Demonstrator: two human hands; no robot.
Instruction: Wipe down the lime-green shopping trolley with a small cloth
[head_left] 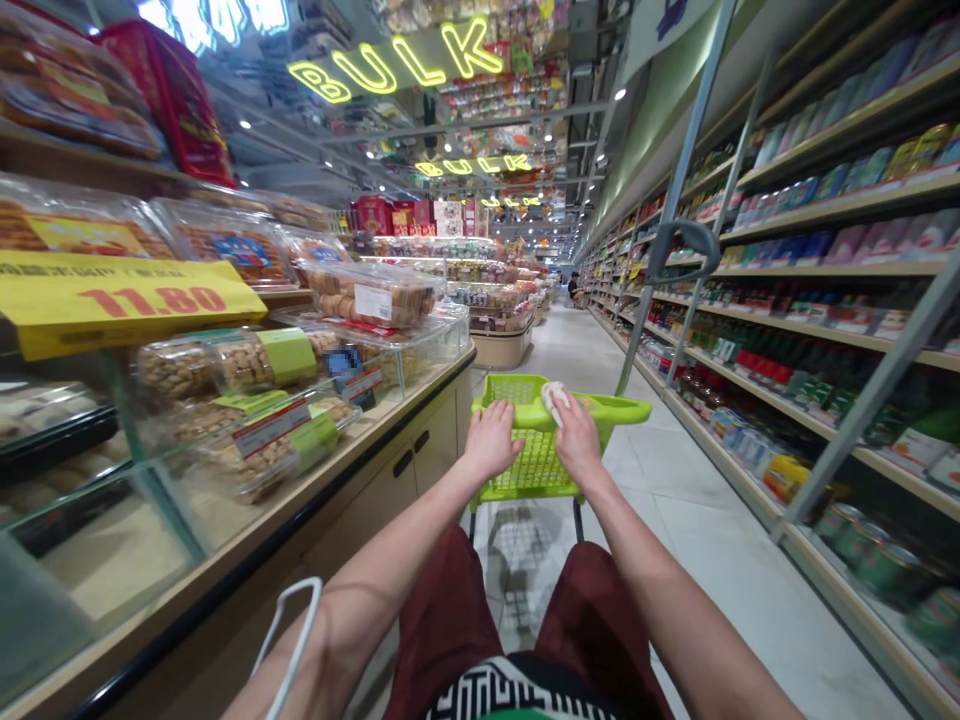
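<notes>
Both my hands rest at the near edge of a bright green shopping cart [529, 470] in a store aisle. My left hand [491, 440] has its fingers curled over the left part of the cart's handle. On the right, my right hand [577, 435] presses a crumpled white cloth [555, 400] against the handle, its fingers bent round it. The cart's basket has mesh walls, and its black legs show below. What lies inside the basket is hard to make out.
A glass-fronted counter [442, 372] with packed cookies and a yellow price sign [127, 300] runs along the left. Tall shelves [810, 270] and a slanted metal ladder [637, 320] stand right. A person [575, 290] is far down the aisle.
</notes>
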